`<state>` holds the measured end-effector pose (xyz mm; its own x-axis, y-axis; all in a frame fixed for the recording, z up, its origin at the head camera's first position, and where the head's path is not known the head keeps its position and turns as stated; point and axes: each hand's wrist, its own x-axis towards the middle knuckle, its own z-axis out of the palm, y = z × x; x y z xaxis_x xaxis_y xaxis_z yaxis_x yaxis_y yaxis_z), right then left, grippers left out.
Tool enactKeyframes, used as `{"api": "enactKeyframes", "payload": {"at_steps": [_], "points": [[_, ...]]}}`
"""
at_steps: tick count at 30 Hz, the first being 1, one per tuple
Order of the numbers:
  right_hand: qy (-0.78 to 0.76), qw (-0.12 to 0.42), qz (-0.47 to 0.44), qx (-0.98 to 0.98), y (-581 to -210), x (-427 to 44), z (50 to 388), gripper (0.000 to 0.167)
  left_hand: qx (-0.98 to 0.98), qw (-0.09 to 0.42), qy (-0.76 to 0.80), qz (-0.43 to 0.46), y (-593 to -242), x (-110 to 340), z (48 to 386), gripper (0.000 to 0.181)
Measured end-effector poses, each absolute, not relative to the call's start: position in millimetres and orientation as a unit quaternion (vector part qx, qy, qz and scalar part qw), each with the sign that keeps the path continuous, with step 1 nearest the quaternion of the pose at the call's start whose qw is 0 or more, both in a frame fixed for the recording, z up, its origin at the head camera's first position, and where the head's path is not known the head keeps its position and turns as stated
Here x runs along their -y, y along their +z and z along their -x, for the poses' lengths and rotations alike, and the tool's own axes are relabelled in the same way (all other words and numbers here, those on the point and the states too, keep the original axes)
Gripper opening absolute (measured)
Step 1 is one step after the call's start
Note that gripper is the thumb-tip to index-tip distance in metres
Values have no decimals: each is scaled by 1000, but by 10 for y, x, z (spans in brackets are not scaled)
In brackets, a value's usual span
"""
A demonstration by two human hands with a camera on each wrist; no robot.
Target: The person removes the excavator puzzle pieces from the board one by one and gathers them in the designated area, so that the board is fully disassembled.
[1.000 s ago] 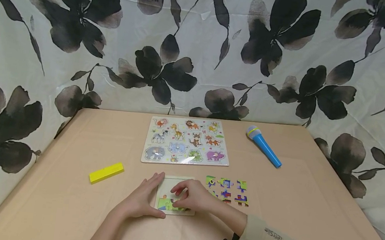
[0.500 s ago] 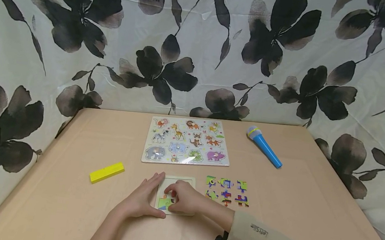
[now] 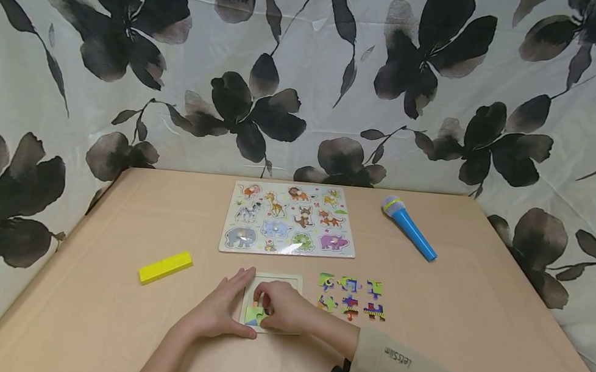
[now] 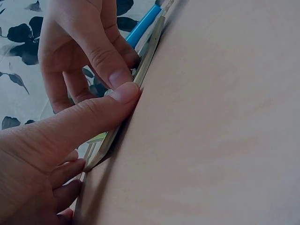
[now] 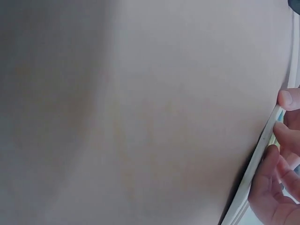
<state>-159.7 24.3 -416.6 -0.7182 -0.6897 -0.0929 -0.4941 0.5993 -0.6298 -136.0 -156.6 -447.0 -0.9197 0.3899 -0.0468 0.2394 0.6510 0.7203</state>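
Observation:
A small pale puzzle board [image 3: 283,281] lies on the table, with green and blue jigsaw pieces [image 3: 253,315] in its near left part. My left hand [image 3: 220,306] steadies the board, fingers along its left edge and thumb [image 4: 124,93] against its near edge. Reaching in from the right, my right hand [image 3: 286,309] curls thumb and index finger about a jigsaw piece in the near row and largely covers it. In the right wrist view my right hand [image 5: 276,201] is beside the board's raw edge [image 5: 248,185].
Several loose jigsaw pieces [image 3: 350,300] lie in two rows right of the board. Behind stands a larger animal puzzle [image 3: 282,247]. A blue toy microphone [image 3: 414,231] lies at the back right, a yellow block [image 3: 165,267] at the left. A floral curtain [image 3: 307,107] backs the table.
My right hand has shifted a little left and down over the near row of pieces, then stayed nearly still. My left hand and the loose pieces keep their places.

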Motion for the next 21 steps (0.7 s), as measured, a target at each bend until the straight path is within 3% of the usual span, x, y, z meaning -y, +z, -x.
{"api": "enactKeyframes", "payload": {"at_steps": [21], "points": [[-358, 143, 309, -870, -4194, -251, 1583, 21, -904, 98, 380, -172, -4494, 1571, 1365, 111]]}}
